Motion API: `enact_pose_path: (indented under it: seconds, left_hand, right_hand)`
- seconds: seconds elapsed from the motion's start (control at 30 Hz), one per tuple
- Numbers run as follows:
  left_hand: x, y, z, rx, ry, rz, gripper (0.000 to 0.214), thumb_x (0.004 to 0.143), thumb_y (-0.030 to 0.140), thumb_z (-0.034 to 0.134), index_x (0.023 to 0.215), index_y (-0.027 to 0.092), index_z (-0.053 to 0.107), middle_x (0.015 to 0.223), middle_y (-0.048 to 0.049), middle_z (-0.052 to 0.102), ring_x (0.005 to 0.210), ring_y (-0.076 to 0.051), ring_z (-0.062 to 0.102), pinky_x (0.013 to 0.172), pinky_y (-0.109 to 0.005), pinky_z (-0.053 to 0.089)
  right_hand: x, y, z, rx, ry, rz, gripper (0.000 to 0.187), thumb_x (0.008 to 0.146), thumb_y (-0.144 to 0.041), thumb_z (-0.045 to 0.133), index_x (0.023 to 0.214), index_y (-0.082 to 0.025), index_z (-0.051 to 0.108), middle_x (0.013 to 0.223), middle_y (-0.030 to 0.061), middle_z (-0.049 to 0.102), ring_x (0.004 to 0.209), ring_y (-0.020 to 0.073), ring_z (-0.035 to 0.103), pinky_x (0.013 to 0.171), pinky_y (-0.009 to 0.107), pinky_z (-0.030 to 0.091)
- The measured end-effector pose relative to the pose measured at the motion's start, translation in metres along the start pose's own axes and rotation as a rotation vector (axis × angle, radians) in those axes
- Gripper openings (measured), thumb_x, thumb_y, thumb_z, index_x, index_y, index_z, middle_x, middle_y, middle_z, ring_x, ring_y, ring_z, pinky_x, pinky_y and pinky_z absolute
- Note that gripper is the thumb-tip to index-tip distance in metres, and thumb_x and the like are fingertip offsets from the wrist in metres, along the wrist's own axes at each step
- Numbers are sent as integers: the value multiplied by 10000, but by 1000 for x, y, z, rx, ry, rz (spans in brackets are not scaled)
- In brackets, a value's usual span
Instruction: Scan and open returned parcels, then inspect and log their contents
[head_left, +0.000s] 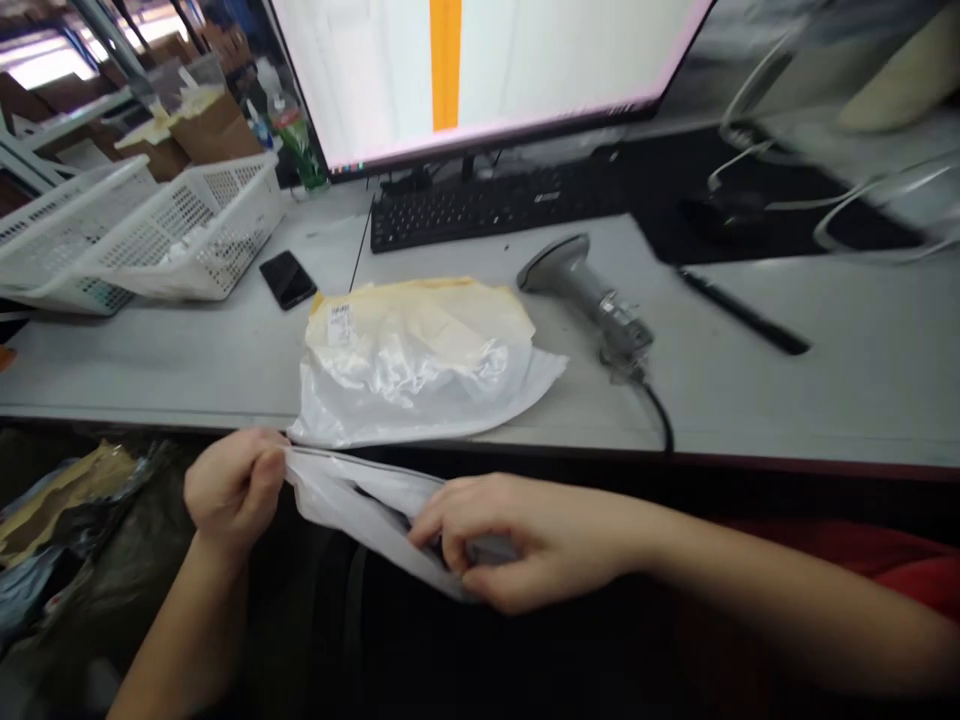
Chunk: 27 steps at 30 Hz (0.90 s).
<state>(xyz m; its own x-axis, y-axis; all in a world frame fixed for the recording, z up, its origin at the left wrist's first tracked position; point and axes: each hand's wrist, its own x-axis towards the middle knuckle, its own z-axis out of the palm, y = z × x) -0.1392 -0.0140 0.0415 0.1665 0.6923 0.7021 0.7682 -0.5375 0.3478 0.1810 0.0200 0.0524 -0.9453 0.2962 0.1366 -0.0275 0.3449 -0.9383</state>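
Below the desk's front edge, both my hands grip a white plastic mailer bag [352,500]. My left hand [232,490] pinches its left corner with closed fingers. My right hand [525,540] is closed over its right part, thumb and fingers clamped round the plastic. Just above, on the grey desk [150,350], lies a clear plastic packet [420,360] with something yellow inside and a small label at its top left. It overhangs the desk edge slightly.
A grey handheld barcode scanner [592,295] lies right of the packet, its cable running off the edge. A black phone [287,279], white baskets [187,225], a keyboard [487,205], a monitor [480,70] and a black pen [742,312] are on the desk. Bags lie on the floor [67,530] at left.
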Motion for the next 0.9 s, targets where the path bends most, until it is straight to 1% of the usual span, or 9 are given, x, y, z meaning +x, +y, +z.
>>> enact_pose_path:
  seconds: [0.1,0.2,0.33,0.47,0.57,0.63,0.7,0.77,0.9]
  left_hand:
    - [3,2,13,-48,-81,120,195,932,104,545,762,175,610,700,-1,632,613,-114,602,592,-234,457]
    - [11,4,27,38,-86,122,126,951,136,547,859,178,622,743,-5,646,643,-126,625,603,-238,466]
    - [17,23,32,154,-28,238,336,908,134,571,1241,174,586,1204,-122,664,1226,-305,584,1010,-429,457]
    - [7,49,41,-24,-458,475,583,807,51,438,1364,201,524,1287,-87,643,1274,-258,544,1104,-456,377]
    - [-6,56,53,-93,-629,347,675,775,47,423,1445,131,419,1138,-94,679,1012,-195,637,1005,-403,441]
    - [-15,55,57,-69,-593,287,561,816,34,425,1364,133,492,923,-54,677,815,-174,617,861,-369,462]
    - [-23,52,55,-30,-537,342,299,869,39,438,1056,178,625,739,-11,616,687,-167,554,732,-347,416]
    - [-28,48,50,-20,-491,426,207,891,53,459,790,189,578,662,3,583,630,-159,510,676,-339,365]
    - [-37,46,38,-38,-432,511,195,908,87,483,762,181,573,694,-2,637,675,-155,555,694,-334,365]
  right_hand:
    - [1,5,3,-77,-64,-112,38,826,-152,668,792,-139,657,1433,151,555,1399,246,445,1158,345,333]
    - [3,16,7,-157,-58,-171,95,841,-200,643,791,-120,652,1360,191,586,1383,259,466,1143,337,347]
    - [5,21,16,-145,7,-18,37,831,-176,600,804,-154,588,1108,97,670,1186,199,603,953,239,466]
    - [10,23,19,-200,90,227,97,804,-174,574,750,-186,493,771,-34,563,687,91,536,639,176,415]
    - [11,22,20,-239,163,329,70,851,-188,543,783,-179,530,736,-35,546,658,90,506,624,188,380]
    - [10,19,23,-275,165,352,66,890,-184,528,857,-174,585,795,-15,603,698,101,544,665,203,390]
    - [6,17,25,-327,76,374,99,928,-210,532,891,-180,618,807,-7,634,689,109,559,661,218,384]
    - [1,18,24,-376,-79,415,170,960,-317,558,886,-192,647,786,-1,653,664,130,573,633,241,379]
    - [-11,31,25,-404,-200,383,445,892,-619,615,889,-188,722,864,73,712,828,230,666,723,313,480]
